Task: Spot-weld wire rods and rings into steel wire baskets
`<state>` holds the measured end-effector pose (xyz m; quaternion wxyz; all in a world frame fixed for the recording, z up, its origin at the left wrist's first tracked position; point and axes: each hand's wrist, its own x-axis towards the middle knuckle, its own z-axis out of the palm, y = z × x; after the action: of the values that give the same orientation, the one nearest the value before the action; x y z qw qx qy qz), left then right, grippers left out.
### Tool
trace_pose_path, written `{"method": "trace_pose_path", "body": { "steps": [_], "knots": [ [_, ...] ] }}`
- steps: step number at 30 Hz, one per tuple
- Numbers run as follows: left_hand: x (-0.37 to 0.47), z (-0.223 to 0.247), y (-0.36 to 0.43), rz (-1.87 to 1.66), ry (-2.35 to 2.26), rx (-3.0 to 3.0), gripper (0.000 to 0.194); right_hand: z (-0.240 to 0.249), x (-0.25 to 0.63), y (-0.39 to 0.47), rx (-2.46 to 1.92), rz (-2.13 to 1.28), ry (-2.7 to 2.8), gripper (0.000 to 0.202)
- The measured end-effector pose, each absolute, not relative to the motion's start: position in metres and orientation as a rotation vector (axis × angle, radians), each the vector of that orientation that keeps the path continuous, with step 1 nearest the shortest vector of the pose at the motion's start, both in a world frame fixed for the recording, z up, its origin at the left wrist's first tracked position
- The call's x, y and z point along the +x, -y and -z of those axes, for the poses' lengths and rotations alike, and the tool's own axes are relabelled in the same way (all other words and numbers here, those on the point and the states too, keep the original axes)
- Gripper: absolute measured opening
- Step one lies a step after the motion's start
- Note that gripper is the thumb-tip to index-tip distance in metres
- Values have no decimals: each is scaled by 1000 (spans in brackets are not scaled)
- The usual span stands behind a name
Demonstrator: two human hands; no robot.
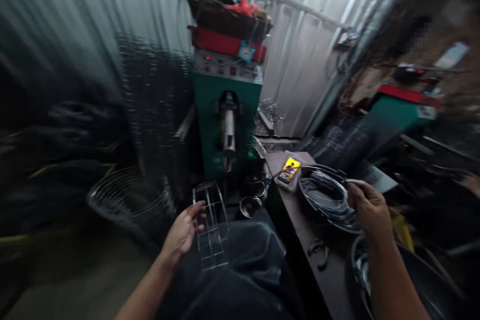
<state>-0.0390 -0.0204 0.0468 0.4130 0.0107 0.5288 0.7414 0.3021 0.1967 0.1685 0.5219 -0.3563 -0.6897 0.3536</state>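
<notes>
The left hand (pixel 182 235)'s grip closes on one side of the cage (pixel 213 230), at seven o'clock, probably steadying it above the lap (pixel 249 245). At four, the right hand (pixel 369 205) seemingly pinches wires (pixel 343 214), bowled within easy reach on the tabletop (pixel 335 287).

Corrugated metal wall (pixel 296 60), dim light.

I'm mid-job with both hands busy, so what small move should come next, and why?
Probably lift the right hand slightly, clear of the black pan, to check what it has pinched. Its fingertips are at the pan's edge beside tangled wires, and blur hides whether they grip one. The left hand already holds the wire frame, so I'd keep that steady.
</notes>
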Motion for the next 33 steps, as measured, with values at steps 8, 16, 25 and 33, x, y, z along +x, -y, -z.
{"method": "trace_pose_path", "body": {
  "steps": [8, 16, 25, 33],
  "knots": [
    [-52, -41, 33, -1881, -1022, -60, 44, -78, 174, -162, -668, -1636, 1461, 29],
    [-47, -36, 36, -1934, -1185, -7, 35, -10, 161, -157, -750, -1725, 1423, 26],
    [-41, -38, 30, -1926, -1287, 11, 41, -52, 174, -158, -766, -1569, 2128, 30],
    [-44, -33, 35, -1866, -1316, 96, 39, -102, 169, -157, -722, -1700, 2403, 33]
  ]
}}
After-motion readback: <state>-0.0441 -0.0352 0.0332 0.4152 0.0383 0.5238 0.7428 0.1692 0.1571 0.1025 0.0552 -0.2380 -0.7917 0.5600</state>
